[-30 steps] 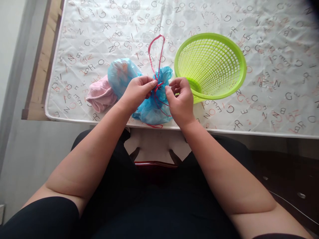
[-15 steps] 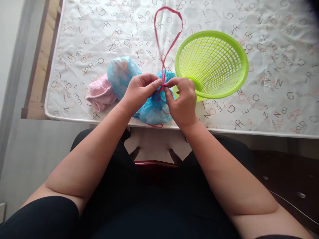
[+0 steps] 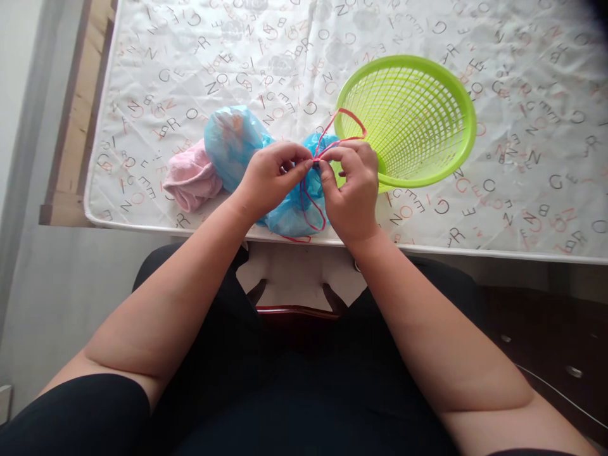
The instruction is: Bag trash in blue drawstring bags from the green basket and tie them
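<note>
A thin red string (image 3: pixel 352 113) runs between my fingertips, with a loop rising toward the basket and another strand (image 3: pixel 314 206) hanging below. My left hand (image 3: pixel 275 172) pinches it between thumb and forefinger. From the other side, my right hand (image 3: pixel 352 183) pinches the string very close to the left fingertips. Under and behind both hands lies a blue plastic bag (image 3: pixel 289 212); its bulging left part (image 3: pixel 234 142) shows something orange through the film. Whether the string is knotted at the fingertips is too small to tell.
Right of my hands, a lime-green mesh basket (image 3: pixel 468 136) lies tilted with its mouth toward the upper right. A crumpled pink cloth (image 3: pixel 190 177) touches the bag's left side. All rest on a letter-patterned white padded surface (image 3: pixel 522 209), its near edge just before my lap.
The tall upright string loop has come down and now leans right, over the basket's rim. The lower strand hangs more openly. Both hands have shifted only slightly.
</note>
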Tool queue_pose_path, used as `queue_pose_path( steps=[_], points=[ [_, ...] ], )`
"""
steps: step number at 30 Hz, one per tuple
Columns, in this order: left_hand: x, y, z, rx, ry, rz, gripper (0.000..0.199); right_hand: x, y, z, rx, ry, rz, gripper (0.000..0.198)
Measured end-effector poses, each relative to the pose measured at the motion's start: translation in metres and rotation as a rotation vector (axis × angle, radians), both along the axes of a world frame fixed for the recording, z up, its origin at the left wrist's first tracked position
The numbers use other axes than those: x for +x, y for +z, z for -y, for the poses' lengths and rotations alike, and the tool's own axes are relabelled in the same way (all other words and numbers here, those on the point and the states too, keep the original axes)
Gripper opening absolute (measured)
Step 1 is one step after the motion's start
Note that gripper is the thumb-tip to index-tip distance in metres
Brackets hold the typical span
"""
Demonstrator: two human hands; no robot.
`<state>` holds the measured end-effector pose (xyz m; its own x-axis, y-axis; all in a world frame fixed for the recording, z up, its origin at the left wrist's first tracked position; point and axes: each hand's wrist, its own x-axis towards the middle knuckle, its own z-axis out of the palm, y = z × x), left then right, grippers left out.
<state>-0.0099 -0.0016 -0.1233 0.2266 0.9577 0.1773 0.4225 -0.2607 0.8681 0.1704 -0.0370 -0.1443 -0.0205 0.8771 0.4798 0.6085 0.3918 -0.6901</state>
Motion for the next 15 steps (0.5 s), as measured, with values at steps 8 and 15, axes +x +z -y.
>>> queue_pose_path(
  steps=[8,15],
  points=[
    [-0.0005,0.0077,0.0002,-0.001,-0.047,-0.012,0.006,0.0014,-0.0001,-0.0023,0.071,-0.036,0.028,0.041],
    [-0.0013,0.0082,-0.0001,-0.042,-0.066,0.004,0.01,0.0004,-0.0034,-0.0034,0.124,-0.048,-0.014,0.026]
  ],
)
